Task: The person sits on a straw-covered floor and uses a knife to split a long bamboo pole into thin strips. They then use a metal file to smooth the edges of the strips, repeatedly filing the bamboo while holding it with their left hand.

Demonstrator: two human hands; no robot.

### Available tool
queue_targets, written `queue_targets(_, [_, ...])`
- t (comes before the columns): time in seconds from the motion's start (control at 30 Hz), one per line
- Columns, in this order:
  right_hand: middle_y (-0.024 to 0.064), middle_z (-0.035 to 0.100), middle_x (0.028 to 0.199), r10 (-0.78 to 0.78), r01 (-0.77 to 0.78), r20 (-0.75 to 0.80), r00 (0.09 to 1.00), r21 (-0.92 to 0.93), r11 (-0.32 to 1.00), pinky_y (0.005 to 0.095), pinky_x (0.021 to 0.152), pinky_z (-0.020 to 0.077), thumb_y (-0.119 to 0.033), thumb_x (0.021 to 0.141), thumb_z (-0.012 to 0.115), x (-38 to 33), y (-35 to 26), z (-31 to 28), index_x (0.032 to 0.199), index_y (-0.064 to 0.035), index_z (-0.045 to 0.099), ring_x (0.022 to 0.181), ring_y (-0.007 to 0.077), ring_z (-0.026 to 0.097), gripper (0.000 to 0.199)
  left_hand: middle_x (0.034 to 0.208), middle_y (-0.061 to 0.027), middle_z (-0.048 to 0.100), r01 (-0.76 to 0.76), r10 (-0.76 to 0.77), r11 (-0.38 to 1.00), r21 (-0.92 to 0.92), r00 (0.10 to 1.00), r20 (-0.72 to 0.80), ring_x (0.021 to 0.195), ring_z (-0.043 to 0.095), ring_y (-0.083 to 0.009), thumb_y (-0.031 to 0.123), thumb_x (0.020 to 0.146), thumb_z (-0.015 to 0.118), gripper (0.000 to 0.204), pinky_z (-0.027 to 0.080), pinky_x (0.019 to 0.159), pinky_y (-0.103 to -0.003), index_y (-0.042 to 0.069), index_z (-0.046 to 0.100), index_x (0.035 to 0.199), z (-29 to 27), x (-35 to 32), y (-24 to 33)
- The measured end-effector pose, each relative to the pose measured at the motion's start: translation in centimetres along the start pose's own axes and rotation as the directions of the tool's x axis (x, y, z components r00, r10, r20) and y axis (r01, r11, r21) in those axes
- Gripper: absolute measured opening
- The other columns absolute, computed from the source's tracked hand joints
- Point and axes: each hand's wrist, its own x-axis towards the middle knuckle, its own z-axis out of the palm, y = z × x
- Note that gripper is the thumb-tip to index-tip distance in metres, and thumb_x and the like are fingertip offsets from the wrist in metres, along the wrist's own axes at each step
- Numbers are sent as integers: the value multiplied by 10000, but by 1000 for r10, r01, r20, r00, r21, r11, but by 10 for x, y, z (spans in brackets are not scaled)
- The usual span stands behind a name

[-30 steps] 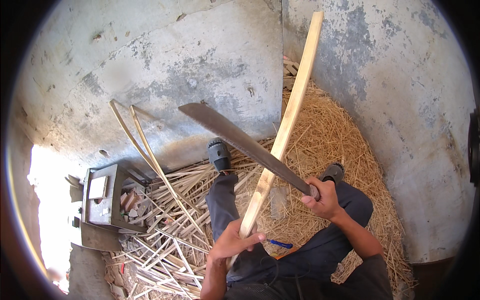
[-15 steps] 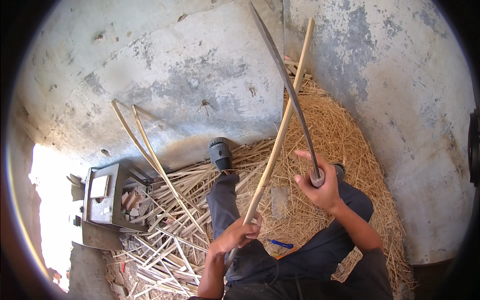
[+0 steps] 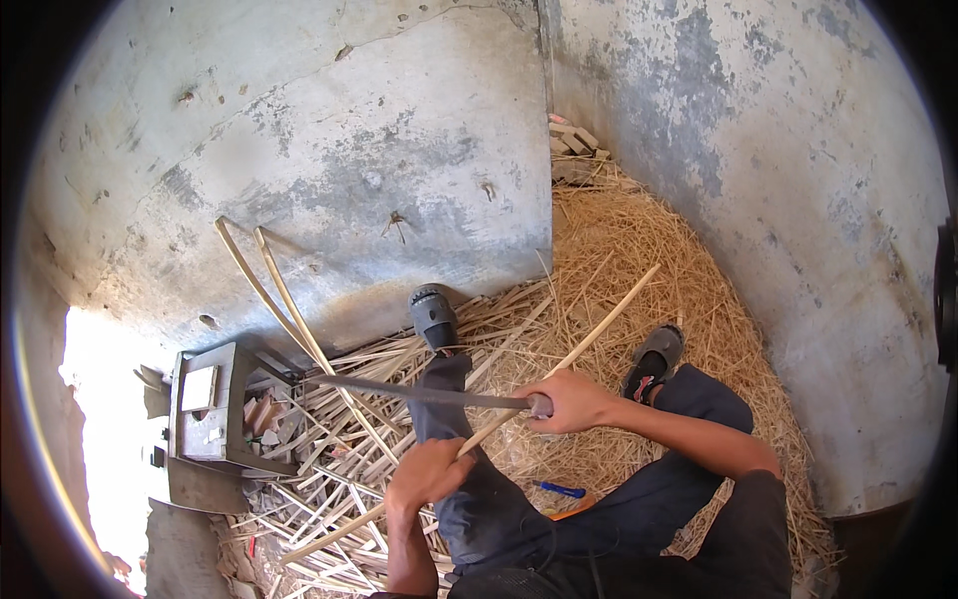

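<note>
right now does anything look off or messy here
The floor is littered: split bamboo strips and straw-like shavings lie scattered around the feet. A blue pen lies loose among them.

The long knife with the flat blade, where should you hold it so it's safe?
Grip the long knife only at its handle end, where the right hand wraps it now, coming from the person's right. The flat blade runs leftward from there, lying across the bamboo strip that the left hand holds, so any other approach probably meets the edge.
</note>
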Motion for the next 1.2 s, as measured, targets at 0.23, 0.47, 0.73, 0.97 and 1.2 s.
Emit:
queue_targets(0.23, [148,615,632,20,-25,-111,994,-42,999,423,596,503,-574,820,766,32,3,26,1144,-172,755,603,336,637,517,791,-222,696,5,45,966,258,981,-187,824,691,-425,309,904,583,308,528,782,-531,38,712,972,-35,-7,17])
queue_targets(0.47, [54,663,686,188,6,-366,911,470,883,385,666,511,-381,888,781,78,25,43,1088,-71,751,667,209,643,370,807,-86,683,-418,565,821,390,485,-668,787,682,-323,114,778,792,189,539,736,-425,64,712,942,-96,-44,88])
queue_targets(0.73, [-55,474,586,439,46,-243,865,909,414,220,407,291,-367,935,759,85,50,44,1146,-3,659,442,30,401,433,985,-70,639,-481,54,855,-196,457,-888,866,594,-139,118,829,805,363,501,772,-275,15,616,1121,-78,13,39])
queue_targets(0.97, [-65,460,588,440,136,-300,846,920,367,216,408,287,-273,958,739,69,55,55,1135,20,642,455,25,404,356,1303,-135,576,-745,262,536,-397,594,-761,1188,573,-206,319,869,812,644,501,956,-388,23,502,1349,-99,130,42])
queue_targets(1.2, [-77,427,563,533,180,-321,783,937,300,222,398,277,-255,955,738,58,58,67,1114,3,646,429,26,364,317,812,-61,671,-729,485,241,-641,662,-571,825,643,-136,349,1093,494,369,528,806,-321,25,657,1029,-100,168,78])
